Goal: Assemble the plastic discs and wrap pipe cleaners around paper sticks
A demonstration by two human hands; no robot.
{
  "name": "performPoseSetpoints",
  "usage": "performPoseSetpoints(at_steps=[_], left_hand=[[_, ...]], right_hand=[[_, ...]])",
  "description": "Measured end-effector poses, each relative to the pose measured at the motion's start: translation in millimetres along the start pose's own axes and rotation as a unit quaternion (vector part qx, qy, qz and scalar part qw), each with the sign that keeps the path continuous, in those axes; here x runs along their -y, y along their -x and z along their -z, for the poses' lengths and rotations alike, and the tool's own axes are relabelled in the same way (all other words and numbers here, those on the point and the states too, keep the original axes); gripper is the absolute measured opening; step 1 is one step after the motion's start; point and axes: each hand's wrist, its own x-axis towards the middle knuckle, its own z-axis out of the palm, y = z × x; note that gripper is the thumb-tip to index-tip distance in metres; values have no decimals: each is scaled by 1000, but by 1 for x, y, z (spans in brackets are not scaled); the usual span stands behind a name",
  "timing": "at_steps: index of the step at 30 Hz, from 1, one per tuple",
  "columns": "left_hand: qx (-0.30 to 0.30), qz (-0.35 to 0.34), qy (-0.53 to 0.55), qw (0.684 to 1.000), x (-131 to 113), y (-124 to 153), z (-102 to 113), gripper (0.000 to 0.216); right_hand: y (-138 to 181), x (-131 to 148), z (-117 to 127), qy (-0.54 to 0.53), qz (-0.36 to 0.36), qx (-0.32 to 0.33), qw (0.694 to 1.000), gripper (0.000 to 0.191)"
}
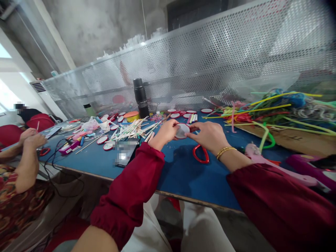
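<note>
Both my hands hold a small round white disc with a red rim (182, 131) above the blue table (181, 175). My left hand (166, 131) pinches its left side, fingers closed on it. My right hand (208, 135), with a gold bracelet at the wrist, grips its right side. Red scissor handles (201, 154) lie on the table just below my right hand. I wear dark red sleeves.
A black flask (141, 97) stands behind a heap of sticks (131, 130) and several red-rimmed discs (107, 146). Coloured pipe cleaners (273, 105) pile at the right on cardboard. A phone (126, 153) lies at the left. Another person's arms (28, 147) work at far left. A perforated metal screen (210, 66) backs the table.
</note>
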Motion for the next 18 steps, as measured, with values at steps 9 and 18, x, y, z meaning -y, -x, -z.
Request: performPoseSetpoints(at_steps=[9,18], left_hand=[[-19,88,262,961,-13,4,-4,14],[5,70,238,969,-13,4,5,10]], right_hand=[[-3,-8,-12,-198,-37,-35,979,50],[-1,0,-11,-226,-3,-54,973,49]])
